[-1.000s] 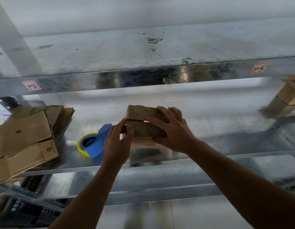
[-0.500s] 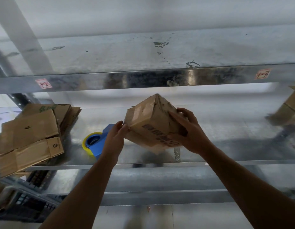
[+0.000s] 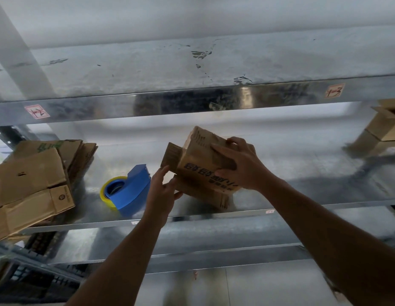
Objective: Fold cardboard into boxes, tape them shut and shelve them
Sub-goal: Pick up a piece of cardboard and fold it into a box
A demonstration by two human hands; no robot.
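Head cam: right hand [image 3: 240, 166] gripped the cardboard box [image 3: 205, 173] tilted so the left hand [image 3: 162, 193], pinching its end flaps [image 3: 171, 155], could probably close them. Blue tape dispenser [image 3: 130, 191] sat just left, handy.

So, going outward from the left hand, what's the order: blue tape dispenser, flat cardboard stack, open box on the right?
1. Blue tape dispenser, just left of the left hand.
2. Flat cardboard stack, farther left on the same shelf.
3. Open box, far right end of the shelf.
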